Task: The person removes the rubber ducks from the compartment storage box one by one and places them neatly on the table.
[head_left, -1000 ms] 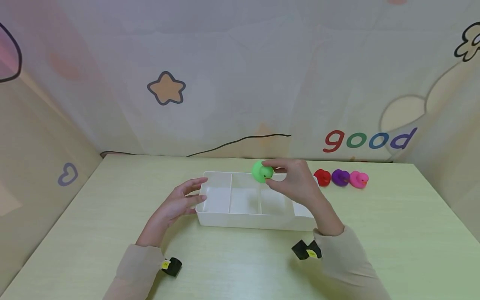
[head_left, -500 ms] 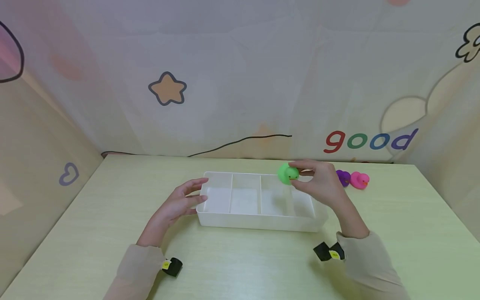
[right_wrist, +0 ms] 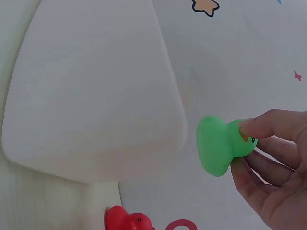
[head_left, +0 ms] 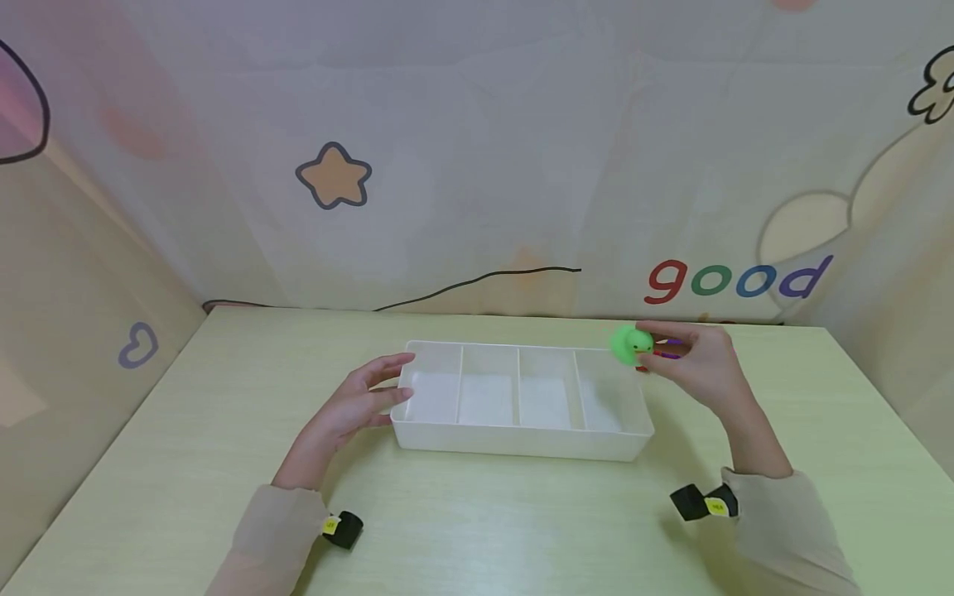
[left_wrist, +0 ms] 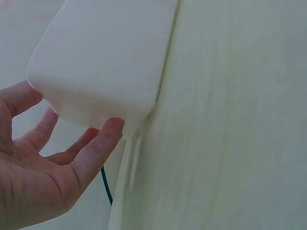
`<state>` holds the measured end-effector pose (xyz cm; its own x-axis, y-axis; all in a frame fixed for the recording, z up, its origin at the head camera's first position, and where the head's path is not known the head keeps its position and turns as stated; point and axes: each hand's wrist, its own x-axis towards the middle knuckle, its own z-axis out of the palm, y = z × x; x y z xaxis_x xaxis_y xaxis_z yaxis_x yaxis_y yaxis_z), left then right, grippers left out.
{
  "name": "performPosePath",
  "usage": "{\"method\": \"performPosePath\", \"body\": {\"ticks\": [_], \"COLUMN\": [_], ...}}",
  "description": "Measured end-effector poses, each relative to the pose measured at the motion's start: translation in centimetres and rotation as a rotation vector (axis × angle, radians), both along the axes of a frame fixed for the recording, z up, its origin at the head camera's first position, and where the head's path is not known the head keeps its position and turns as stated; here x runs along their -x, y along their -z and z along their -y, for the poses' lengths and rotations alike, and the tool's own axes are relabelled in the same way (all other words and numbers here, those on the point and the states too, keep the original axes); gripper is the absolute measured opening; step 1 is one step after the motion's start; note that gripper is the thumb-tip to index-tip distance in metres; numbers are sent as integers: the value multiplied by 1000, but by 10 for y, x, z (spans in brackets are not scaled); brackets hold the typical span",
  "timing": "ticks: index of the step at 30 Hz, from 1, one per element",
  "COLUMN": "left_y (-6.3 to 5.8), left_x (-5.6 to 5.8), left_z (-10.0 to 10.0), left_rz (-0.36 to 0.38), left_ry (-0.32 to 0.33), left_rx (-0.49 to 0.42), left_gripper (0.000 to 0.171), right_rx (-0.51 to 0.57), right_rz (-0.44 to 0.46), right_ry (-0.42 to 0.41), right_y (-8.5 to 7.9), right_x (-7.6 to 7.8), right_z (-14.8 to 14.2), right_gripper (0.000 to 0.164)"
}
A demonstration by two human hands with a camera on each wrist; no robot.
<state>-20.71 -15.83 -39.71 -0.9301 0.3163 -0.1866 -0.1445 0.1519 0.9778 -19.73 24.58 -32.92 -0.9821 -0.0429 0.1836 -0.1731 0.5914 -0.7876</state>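
Observation:
A white tray with compartments in a row lies on the table, and I see nothing in its compartments. Spread fingers of my left hand touch the tray's left end; in the left wrist view, fingertips rest against the end wall. My right hand pinches a green rubber duck by its head, above the tray's back right corner. In the right wrist view the duck hangs apart from the tray, its flat base turned away from the palm.
A red rubber duck sits on the table beyond the tray's right end. Bits of a purple duck show between the right fingers. A printed cloth backdrop rises behind the table.
My right hand has carried the green duck rightward over the tray to its right end. The ducks at the back right have become mostly covered by that hand. The left hand stays put.

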Motion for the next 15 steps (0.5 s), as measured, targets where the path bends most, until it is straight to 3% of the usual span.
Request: {"method": "performPosePath", "body": {"ticks": [6,13,15], "left_y": [0,1,2], "left_x": [0,2,2], "left_z": [1,1,1], "left_rz": [-6,-1,-5], "left_ry": [-3,-4,0], "left_rx": [13,9,6], "left_gripper": [55,55,55], "right_rx": [-12,124,82], "right_rz": [-4,-4,1], "right_ry": [48,95,112], "right_y": [10,49,45], "right_x": [4,28,26], "right_z": [-28,-85,-90], "right_gripper": [43,45,49]}}
